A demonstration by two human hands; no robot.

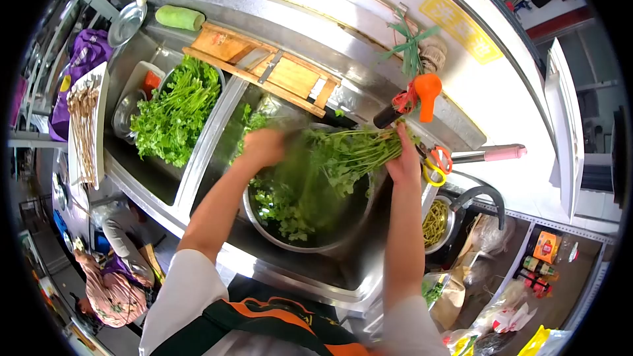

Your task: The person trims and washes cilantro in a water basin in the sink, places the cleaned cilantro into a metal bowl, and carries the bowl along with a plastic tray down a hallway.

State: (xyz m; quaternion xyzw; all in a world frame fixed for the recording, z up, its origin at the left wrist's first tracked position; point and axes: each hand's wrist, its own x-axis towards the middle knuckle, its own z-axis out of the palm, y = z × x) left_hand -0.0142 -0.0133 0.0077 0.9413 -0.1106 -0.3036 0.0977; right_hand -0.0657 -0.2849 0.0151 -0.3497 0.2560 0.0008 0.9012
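Note:
My right hand (404,158) is closed around the stems of a bunch of coriander (359,151), whose leafy end points left over the sink. My left hand (264,148) is curled and smeared by motion at the left of a blurred green streak; what it holds I cannot make out. Beneath both hands, a round metal basin (310,248) sits in the right sink compartment with loose green leaves (290,217) inside. More greens (250,122) lie in the sink close to my left hand.
A wooden slicer board (264,66) lies across the sink's back. Leafy greens (178,112) fill the left compartment, beside a tray of skewers (86,125). Scissors (436,166), an orange-handled tool (426,92) and a pink-handled tool (504,152) are near my right hand. Another person (115,290) is at lower left.

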